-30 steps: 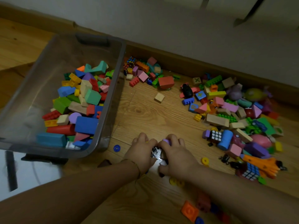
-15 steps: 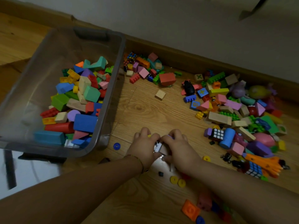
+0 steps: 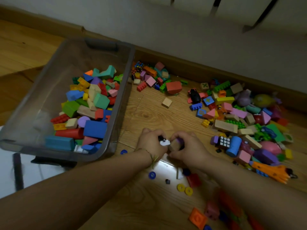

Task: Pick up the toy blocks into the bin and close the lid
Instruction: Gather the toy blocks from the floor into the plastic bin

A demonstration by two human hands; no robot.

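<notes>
A small handful of toy blocks is gathered between the two hands near the middle of the wooden floor [image 3: 154, 117]: a wooden block with a purple face [image 3: 176, 143] is enclosed by the curled fingers of the right hand [image 3: 189, 146], and a small white piece [image 3: 164, 142] with something black beside it is pinched in the closed grip of the left hand [image 3: 152, 143]. The hands are pressed together, knuckles towards 12 o'clock; the long axis of the held block cannot be told, as most of it is covered. The open grey translucent bin [image 3: 116, 103] is seen at 9 to 10 o'clock of the hands, its long axis running from 7 towards 1 o'clock, and it is partly filled with a heap of coloured blocks [image 3: 89, 110], too many and too overlapped to count. One lone wooden cube [image 3: 167, 102] lies at 12 o'clock of the hands, apart from the rest. A small cluster of blocks [image 3: 154, 78] is found just beside the bin's far corner, at 12 o'clock, and a large scattered pile [image 3: 245, 120] is spread from 1 to 4 o'clock along the skirting board. Two puzzle cubes can be made out, one [image 3: 224, 141] at 3 o'clock and one [image 3: 138, 65] in the far cluster. Two yellow discs [image 3: 184, 189] and two blue discs [image 3: 152, 175] lie on the floor at 6 to 7 o'clock of the hands, with an orange square tile [image 3: 197, 218] nearer the viewer.
</notes>
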